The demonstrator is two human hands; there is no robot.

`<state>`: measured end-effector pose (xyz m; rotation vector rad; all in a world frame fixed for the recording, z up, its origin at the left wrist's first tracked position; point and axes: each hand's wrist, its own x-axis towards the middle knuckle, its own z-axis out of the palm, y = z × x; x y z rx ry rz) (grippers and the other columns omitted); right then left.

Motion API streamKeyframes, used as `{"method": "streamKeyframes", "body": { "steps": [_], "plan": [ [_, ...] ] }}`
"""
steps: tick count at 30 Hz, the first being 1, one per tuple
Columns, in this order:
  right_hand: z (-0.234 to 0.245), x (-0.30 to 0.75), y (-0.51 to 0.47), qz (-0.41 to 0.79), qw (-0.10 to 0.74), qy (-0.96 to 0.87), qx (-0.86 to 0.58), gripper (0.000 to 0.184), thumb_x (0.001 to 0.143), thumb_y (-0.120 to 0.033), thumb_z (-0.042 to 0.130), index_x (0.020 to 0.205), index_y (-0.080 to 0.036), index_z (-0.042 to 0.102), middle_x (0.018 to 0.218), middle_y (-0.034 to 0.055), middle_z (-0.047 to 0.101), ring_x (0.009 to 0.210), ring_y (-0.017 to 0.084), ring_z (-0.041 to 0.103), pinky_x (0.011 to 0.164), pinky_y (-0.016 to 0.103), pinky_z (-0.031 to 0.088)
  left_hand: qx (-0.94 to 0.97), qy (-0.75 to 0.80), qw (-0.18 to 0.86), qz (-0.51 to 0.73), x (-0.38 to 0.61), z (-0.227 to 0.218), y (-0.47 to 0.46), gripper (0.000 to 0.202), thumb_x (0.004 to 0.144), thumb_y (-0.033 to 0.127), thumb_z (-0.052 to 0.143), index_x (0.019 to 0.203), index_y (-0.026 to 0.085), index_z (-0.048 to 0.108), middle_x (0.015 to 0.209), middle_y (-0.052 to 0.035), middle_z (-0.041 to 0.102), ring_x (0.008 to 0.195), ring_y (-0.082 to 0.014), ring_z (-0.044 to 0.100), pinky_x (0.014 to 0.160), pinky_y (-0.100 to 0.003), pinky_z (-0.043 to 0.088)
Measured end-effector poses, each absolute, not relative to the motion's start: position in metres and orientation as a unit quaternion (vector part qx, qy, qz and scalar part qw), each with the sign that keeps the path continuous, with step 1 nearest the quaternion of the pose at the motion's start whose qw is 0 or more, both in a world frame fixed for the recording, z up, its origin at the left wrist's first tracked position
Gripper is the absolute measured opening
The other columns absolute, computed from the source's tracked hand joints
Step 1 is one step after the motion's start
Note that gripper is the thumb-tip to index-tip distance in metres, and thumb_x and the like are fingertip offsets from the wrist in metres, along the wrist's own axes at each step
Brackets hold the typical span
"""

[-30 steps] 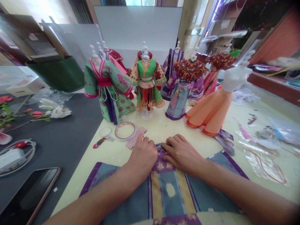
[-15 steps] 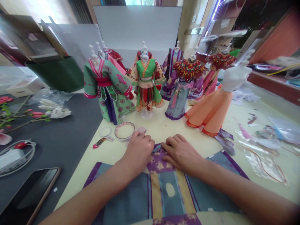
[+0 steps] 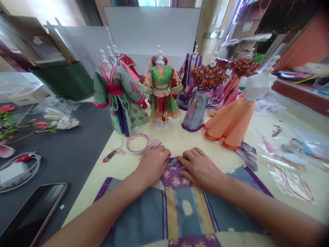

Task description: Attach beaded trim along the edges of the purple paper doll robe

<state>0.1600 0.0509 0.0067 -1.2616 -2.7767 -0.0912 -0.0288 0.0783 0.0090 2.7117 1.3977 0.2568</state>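
Observation:
A flat paper garment point(image 3: 180, 212), grey-blue with yellow and purple stripes, lies on the cream table point(image 3: 180, 142) before me. At its top is a purple floral band point(image 3: 172, 176). My left hand point(image 3: 153, 164) rests palm down on the band's left end, fingers curled under. My right hand point(image 3: 199, 167) presses flat on the band's right end, fingers stretched leftward. The two hands lie a few centimetres apart.
Several small mannequins in paper costumes stand behind: a green one point(image 3: 119, 99), a green-and-orange one point(image 3: 161, 92), a purple one point(image 3: 199, 99), an orange skirt point(image 3: 231, 121). A tape roll point(image 3: 137, 143) lies by my left hand. A phone point(image 3: 31, 216) and charger point(image 3: 12, 171) sit left.
My left hand slid a little to the left along the purple band, uncovering more of it. The right hand stayed put.

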Motion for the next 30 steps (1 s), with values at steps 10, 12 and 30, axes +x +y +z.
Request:
{"method": "streamKeyframes", "body": {
  "steps": [10, 12, 30],
  "plan": [
    [0.007, 0.163, 0.058, 0.017, 0.108, -0.905, -0.411, 0.019, 0.087, -0.024, 0.051, 0.101, -0.014, 0.059, 0.088, 0.0085, 0.053, 0.084, 0.022, 0.046, 0.078, 0.034, 0.035, 0.875, 0.465, 0.096, 0.092, -0.031, 0.01, 0.083, 0.011, 0.08, 0.019, 0.05, 0.075, 0.018, 0.06, 0.077, -0.0028, 0.061, 0.077, -0.0182, 0.055, 0.069, -0.03, 0.035],
    [0.007, 0.16, 0.063, 0.028, 0.129, -0.904, -0.408, 0.015, 0.087, -0.021, 0.051, 0.096, -0.015, 0.06, 0.086, 0.008, 0.053, 0.083, 0.021, 0.047, 0.077, 0.033, 0.035, 0.869, 0.468, 0.122, 0.101, -0.032, 0.008, 0.085, 0.01, 0.079, 0.018, 0.051, 0.075, 0.018, 0.06, 0.076, -0.0022, 0.061, 0.077, -0.0175, 0.056, 0.068, -0.029, 0.035],
    [0.004, 0.135, 0.089, 0.038, 0.091, -0.907, -0.41, 0.014, 0.083, -0.014, 0.051, 0.073, -0.014, 0.059, 0.074, 0.0046, 0.056, 0.075, 0.016, 0.05, 0.073, 0.028, 0.032, 0.849, 0.477, 0.18, 0.139, -0.035, 0.002, 0.092, 0.006, 0.072, 0.018, 0.057, 0.069, 0.019, 0.061, 0.069, 0.001, 0.061, 0.069, -0.0145, 0.055, 0.064, -0.025, 0.037]
  ]
}}
